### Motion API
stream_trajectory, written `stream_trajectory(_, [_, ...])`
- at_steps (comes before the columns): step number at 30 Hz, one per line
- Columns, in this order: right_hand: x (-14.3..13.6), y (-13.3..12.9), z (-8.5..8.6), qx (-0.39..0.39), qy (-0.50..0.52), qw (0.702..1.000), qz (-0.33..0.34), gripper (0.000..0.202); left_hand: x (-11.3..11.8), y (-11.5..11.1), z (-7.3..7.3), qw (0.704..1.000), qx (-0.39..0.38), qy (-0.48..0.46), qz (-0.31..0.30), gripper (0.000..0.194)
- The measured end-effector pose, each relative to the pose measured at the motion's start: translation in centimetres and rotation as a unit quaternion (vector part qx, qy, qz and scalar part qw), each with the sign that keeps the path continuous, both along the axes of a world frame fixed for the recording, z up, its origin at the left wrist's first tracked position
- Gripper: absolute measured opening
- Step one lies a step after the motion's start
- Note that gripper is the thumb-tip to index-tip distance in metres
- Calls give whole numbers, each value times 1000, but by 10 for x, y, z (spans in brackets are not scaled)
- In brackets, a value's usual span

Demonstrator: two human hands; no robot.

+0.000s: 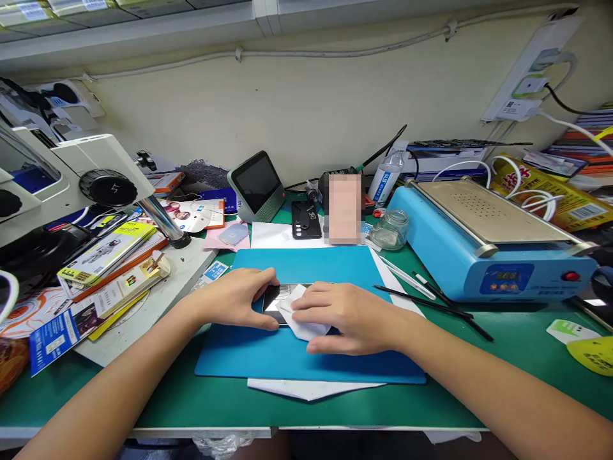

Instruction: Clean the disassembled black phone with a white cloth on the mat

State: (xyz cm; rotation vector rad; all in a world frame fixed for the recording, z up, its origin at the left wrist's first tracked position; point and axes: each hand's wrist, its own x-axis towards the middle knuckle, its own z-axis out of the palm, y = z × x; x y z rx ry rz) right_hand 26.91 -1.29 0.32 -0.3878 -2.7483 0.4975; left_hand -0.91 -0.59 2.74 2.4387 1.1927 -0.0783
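A dark, flat panel (271,297) lies on a blue mat (306,364) at the centre of the frame, caught between two bare hands, its long axis running left to right from one to the other as I watch remotely through the head camera. Over its middle sits a folded white wipe (306,331), which, with the fingers above it, hides much of the panel's right half from me. The left hand (239,297) is spread in a wide C at the left end, forefinger at the upper edge and thumb at the lower, holding the panel across its short side. The right hand (349,319) comes in from the lower right, fingers close together and pressing on the wipe, thumb apart and nearer the bottom of the frame. Neither hand is clearly nearer, by my reading: the left meets the panel directly, the right through the wipe. Just beyond the mat, a black phone (306,220) lies at upper centre; dark tweezers (426,301) point in from the right, near a blue heating machine (454,268). A microscope stand (105,172) fills the upper left.
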Motion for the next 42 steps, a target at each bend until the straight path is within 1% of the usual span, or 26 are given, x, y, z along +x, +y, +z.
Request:
stream_trajectory(1, [0,0,0,-4,-1,1000,-2,39,0,0,0,1000,1,0,1,60])
stream_trajectory(3, [0,1,0,-3,3,1000,-27,37,0,0,1,1000,-1,2,2,59])
stream_trajectory(5, [0,1,-1,12,12,999,-51,34,0,0,1,1000,-2,3,0,59])
stream_trajectory(8, [-1,0,-3,33,11,999,-34,35,0,0,0,1000,-2,3,-1,60])
stream_trajectory(10, [-1,1,-4,32,5,999,-21,33,0,0,-1,1000,0,0,-1,60])
stream_trajectory(14, [1,4,-5,36,7,998,-55,25,0,0,-1,1000,3,-1,-4,60])
stream_trajectory(16, [1,3,-5,41,2,998,-49,23,0,0,0,1000,4,1,-5,59])
stream_trajectory(19, [-1,0,-4,37,-10,999,-20,23,0,0,-1,1000,4,2,-3,58])
stream_trajectory(25, [3,5,-1,25,-13,998,-54,23,0,1,-3,1000,3,-1,-7,60])
stream_trajectory(31, [4,6,1,-6,-20,999,-47,27,1,0,-1,1000,5,2,-4,58])
stream_trajectory(37, [4,3,1,13,-25,999,-45,25,1,0,-1,1000,6,1,-6,59])
stream_trajectory(42, [4,3,3,3,-26,999,-45,25,1,0,2,1000,1,6,-1,58])
